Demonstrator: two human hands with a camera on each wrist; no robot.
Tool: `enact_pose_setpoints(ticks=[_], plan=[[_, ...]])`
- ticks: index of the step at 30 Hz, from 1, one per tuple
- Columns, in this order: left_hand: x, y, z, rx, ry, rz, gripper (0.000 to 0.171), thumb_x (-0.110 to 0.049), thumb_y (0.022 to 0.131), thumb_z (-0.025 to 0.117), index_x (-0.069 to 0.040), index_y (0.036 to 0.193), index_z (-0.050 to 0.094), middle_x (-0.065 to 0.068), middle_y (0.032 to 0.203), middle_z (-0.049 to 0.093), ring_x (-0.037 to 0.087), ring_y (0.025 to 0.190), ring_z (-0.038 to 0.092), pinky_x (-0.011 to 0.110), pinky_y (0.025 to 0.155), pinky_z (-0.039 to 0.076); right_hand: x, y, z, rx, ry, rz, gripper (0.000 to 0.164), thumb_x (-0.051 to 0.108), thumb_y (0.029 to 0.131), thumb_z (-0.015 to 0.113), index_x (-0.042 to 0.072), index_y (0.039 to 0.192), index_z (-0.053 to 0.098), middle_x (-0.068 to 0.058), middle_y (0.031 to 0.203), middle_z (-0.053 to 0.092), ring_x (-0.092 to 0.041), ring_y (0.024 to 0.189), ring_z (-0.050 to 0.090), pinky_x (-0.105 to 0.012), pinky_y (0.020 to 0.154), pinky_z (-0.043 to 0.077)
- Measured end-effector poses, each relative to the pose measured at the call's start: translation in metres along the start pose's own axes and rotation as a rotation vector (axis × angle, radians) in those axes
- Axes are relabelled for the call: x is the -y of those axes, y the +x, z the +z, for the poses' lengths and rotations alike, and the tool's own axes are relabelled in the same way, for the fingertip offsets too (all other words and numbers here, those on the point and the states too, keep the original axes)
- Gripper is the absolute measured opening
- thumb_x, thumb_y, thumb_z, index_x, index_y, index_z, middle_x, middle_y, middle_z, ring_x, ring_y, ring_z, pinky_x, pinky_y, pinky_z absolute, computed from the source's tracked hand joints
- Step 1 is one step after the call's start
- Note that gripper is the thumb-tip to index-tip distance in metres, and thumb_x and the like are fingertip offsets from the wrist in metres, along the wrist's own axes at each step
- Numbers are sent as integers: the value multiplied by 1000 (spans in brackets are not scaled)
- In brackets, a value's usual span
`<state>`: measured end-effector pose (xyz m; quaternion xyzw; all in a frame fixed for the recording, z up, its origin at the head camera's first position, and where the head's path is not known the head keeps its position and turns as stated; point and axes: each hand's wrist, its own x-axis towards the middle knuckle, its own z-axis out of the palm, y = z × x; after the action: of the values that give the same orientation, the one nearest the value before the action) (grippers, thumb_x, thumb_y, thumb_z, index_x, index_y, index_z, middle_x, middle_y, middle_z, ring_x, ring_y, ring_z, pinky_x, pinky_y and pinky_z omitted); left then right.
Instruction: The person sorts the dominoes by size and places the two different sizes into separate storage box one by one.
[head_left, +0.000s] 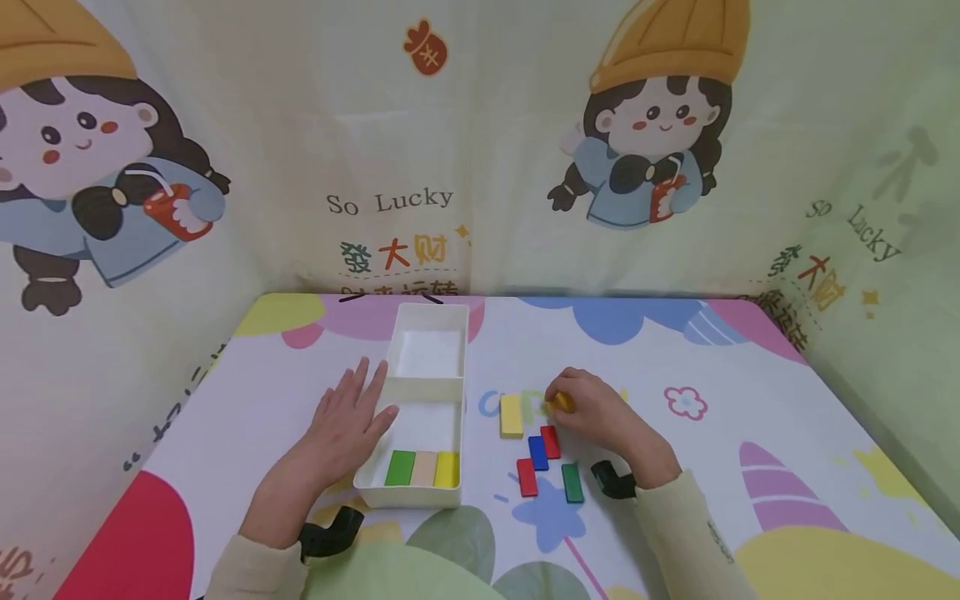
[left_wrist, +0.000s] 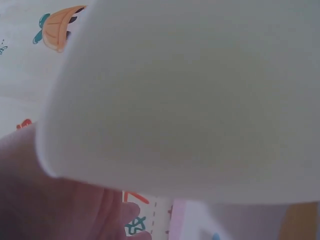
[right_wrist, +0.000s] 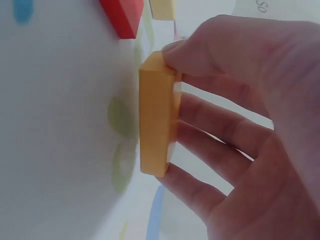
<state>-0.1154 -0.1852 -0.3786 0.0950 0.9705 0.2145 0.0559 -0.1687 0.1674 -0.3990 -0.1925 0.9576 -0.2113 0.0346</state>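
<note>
My left hand (head_left: 345,429) lies with straight, spread fingers over the left rim of a white two-compartment box (head_left: 423,497). A green block (head_left: 401,468), a pale pink block (head_left: 425,468) and a yellow block (head_left: 447,469) sit side by side in the box's near compartment. Pinched between thumb and fingers of my right hand (head_left: 596,408) is an orange block (right_wrist: 154,122), held at its ends close to the tabletop. Beside that hand lies a pale yellow block (head_left: 512,417). The box's pale wall (left_wrist: 175,100) fills most of the left wrist view.
Nearer me on the patterned table lie a red block (head_left: 551,442), a blue block (head_left: 538,453), a second red block (head_left: 527,477) and a dark green block (head_left: 572,483). The far compartment (head_left: 430,354) of the box shows its white floor. A printed curtain (head_left: 510,167) hangs behind.
</note>
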Motion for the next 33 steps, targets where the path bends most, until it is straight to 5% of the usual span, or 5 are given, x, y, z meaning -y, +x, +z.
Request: enact_pose_setpoints(ticks=[13, 33], plan=[[-2, -2, 4, 21, 13, -12, 75, -41, 104, 41, -9, 160, 2, 21, 166, -1, 48, 151, 1, 69, 118, 3, 26, -10, -10, -74, 63, -120, 19, 14, 89, 70, 14, 107, 71, 1, 111, 65, -18, 106, 59, -38, 91, 57], [1, 3, 3, 7, 38, -23, 73, -41, 104, 40, -10, 160, 4, 22, 166, 3, 48, 152, 3, 69, 118, 5, 109, 9, -17, -165, 67, -529, 14, 15, 89, 71, 15, 103, 69, 2, 112, 64, -12, 107, 58, -24, 89, 56]])
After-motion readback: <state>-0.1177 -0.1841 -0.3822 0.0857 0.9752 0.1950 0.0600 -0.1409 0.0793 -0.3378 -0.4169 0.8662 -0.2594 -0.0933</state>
